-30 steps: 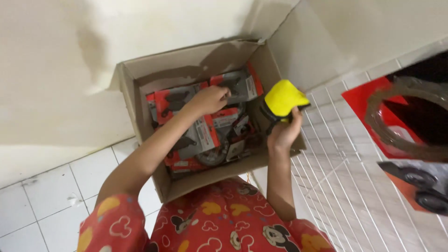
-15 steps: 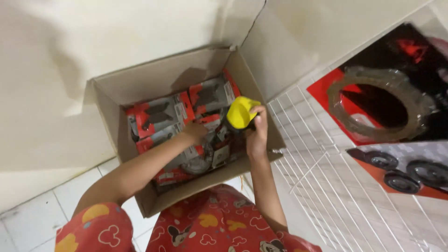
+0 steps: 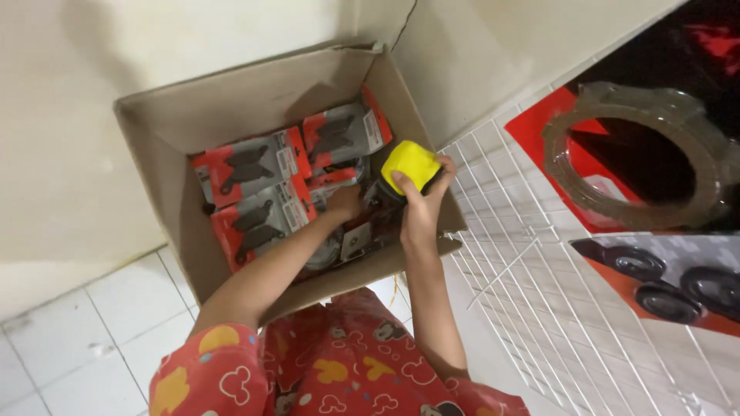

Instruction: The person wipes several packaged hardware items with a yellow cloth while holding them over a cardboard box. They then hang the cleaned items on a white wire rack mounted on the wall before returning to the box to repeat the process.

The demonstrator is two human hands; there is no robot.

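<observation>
Head view: right hand (image 3: 416, 208) grips yellow device (image 3: 411, 163); left hand (image 3: 344, 202) in box (image 3: 231, 108).

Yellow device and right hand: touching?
Touching. The head view shows the right hand wrapped around the yellow device, fingers on its edge, over the cardboard box.

The single head camera looks steeply down, from close above, into an open cardboard box (image 3: 231, 115) on the floor.
</observation>
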